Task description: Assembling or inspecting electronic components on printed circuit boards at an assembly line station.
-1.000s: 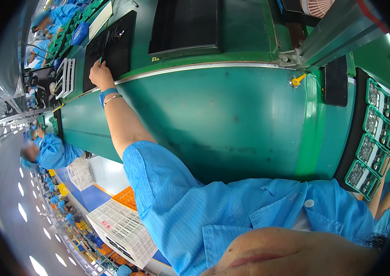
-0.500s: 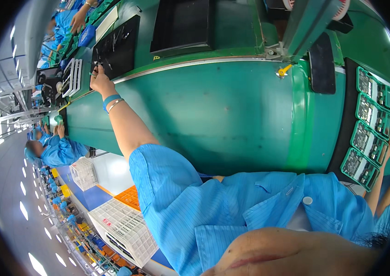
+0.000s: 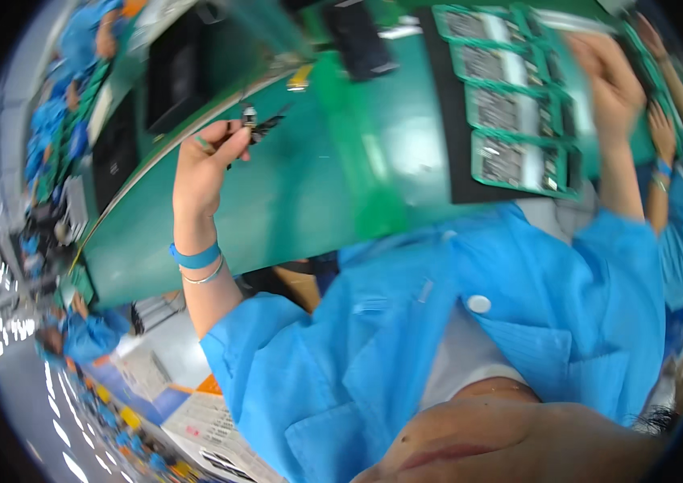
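My left hand (image 3: 200, 177) is raised over the green bench, thumb and fingers pinched on a small dark part with a silvery end (image 3: 250, 119). Thin dark pieces stick out from the part to the right; blur hides its exact kind. At the right, several green-framed trays (image 3: 482, 133) filled with grey and black electronic parts lie in a row on a black mat (image 3: 456, 173). My right hand (image 3: 614, 92) is beside the trays' right side, its fingers bent and smeared by motion. Whether it grips anything cannot be made out.
A dark flat slab (image 3: 359, 40) and a yellow piece (image 3: 300, 78) lie at the far side of the green bench (image 3: 261, 217). Beyond its metal edge are a black box (image 3: 174, 76) and a black sheet (image 3: 116, 149). A co-worker's hand (image 3: 662, 133) is at the far right.
My left hand has come away from the black sheet, moving right over the bench with the small part. My right hand now shows more fully beside the trays. The whole view has turned rightward.
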{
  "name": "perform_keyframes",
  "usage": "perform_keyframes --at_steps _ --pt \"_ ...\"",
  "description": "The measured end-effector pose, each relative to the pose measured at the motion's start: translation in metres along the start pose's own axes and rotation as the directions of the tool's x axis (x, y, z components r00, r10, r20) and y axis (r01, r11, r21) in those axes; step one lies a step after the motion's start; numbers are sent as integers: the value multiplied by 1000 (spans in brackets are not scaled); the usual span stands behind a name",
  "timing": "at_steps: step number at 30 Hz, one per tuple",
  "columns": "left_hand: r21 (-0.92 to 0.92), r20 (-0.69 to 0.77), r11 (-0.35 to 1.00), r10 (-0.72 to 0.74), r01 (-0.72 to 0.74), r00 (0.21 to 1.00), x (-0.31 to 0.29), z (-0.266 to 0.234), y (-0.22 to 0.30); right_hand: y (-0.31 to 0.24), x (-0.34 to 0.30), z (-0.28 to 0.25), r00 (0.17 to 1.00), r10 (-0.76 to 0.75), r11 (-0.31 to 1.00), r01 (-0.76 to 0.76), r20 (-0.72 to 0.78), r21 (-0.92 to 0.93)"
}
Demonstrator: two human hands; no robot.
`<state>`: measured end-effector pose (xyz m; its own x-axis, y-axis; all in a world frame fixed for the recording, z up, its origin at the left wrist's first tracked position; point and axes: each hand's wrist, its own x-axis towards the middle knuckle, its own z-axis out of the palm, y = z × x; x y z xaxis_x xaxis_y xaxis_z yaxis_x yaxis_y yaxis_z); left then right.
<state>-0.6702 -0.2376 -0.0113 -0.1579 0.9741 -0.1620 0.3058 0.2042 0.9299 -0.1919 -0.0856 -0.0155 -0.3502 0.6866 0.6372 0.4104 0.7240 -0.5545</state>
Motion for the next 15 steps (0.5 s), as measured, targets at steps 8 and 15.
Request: perform_keyframes --at_steps 8,15 --pt "59 353 983 140 -171 925 56 198 32 -28 26 73 691 -390 834 546 609 -86" --pt "203 401 952 132 -228 907 66 255 30 17 30 47 473 63 997 1 879 -72"
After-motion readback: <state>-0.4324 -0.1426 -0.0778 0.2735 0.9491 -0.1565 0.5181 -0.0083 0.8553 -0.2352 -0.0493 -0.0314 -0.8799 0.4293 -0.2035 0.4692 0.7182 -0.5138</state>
